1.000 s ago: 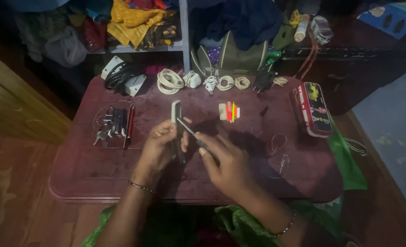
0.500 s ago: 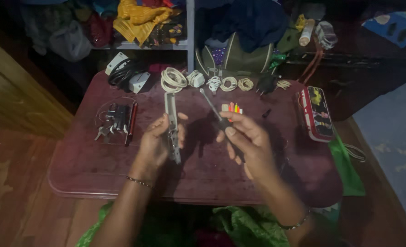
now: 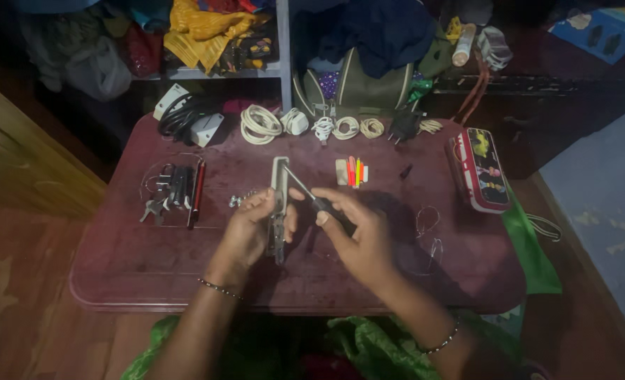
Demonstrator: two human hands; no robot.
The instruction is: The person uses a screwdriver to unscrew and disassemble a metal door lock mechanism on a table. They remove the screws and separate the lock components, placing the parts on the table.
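Two hands meet over the middle of the table: left hand (image 3: 250,229) has fingers curled tight round a long grey strip-shaped device (image 3: 278,210), gripping it at mid-length so it stands lengthwise away from the person, far end up and free for work. Right hand (image 3: 358,232) has fingertips pinched together on the dark handle of a screwdriver (image 3: 307,191), shaft angled up-left so the tip sits at the device's upper part, apparently on a fastener; exact contact too small to tell. Device is just above the maroon table (image 3: 150,267), lower end close to the surface, whether touching cannot be told. Just left of the left hand lie small loose metal bits (image 3: 239,200), likely screws kept within reach. Further left, a cluster of dark tools with a red pen-like stick (image 3: 198,191). Beyond the hands, coloured small pieces (image 3: 354,171); along the back edge, coiled white cables (image 3: 259,124). Far right, a printed pencil case (image 3: 483,169), open, out of the way.
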